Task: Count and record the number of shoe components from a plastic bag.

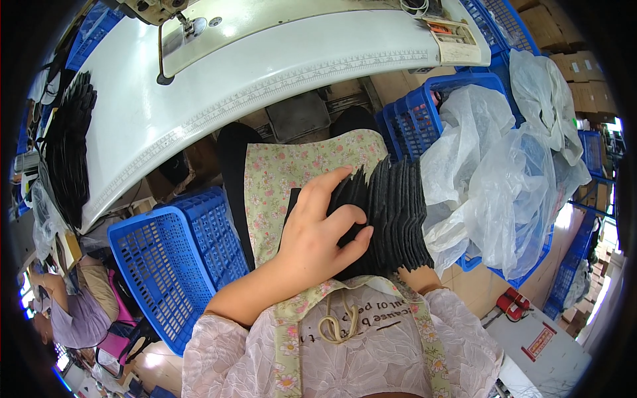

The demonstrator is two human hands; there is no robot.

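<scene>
A thick stack of black fabric pieces (397, 215) with jagged edges is fanned out over my lap. My left hand (318, 222) lies over the left part of the stack, its fingers bent and spread, tips touching the black pieces. No piece shows clearly between thumb and fingers. Of my right hand (417, 277) only the wrist end shows, at the lower right edge of the stack; its fingers are hidden behind the fabric. Under the stack, a green floral apron (285, 169) covers my lap.
Ahead stands a white sewing table (232, 79) with a sewing machine (156, 10). Blue baskets (162, 259) stand on both sides, the right one topped with clear plastic bags (491, 179). Black pieces (66, 142) hang at the table's left end. Another person (79, 305) sits far left.
</scene>
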